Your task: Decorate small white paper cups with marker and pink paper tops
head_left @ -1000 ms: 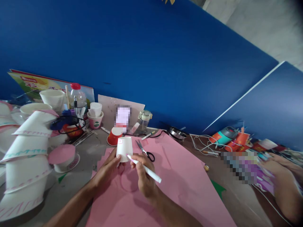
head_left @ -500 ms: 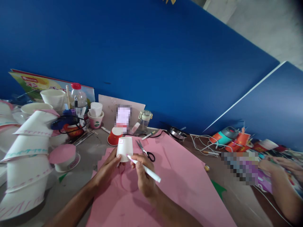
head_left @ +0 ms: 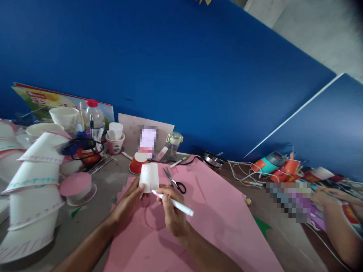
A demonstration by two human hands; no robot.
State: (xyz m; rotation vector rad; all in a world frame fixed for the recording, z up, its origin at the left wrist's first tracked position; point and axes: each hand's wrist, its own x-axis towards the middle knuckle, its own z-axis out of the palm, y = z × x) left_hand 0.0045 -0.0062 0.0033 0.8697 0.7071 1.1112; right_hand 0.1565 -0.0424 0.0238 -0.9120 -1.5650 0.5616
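Over the pink paper sheet (head_left: 215,223), from the head view, we are steadying an upturned white paper cup (head_left: 149,177) with our left hand (head_left: 129,206) — fingers wrapped on its side. Our right hand (head_left: 171,211) is pinching a white marker (head_left: 173,203), its tip touching the cup's lower rim. Only a small red mark is showing near the cup's top — most decorating seems left. Scissors (head_left: 174,180) are lying just beside.

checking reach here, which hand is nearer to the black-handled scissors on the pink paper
Right. The right hand, holding a white marker, sits just below the scissors without touching them. The left hand is farther off, holding the upturned white paper cup.
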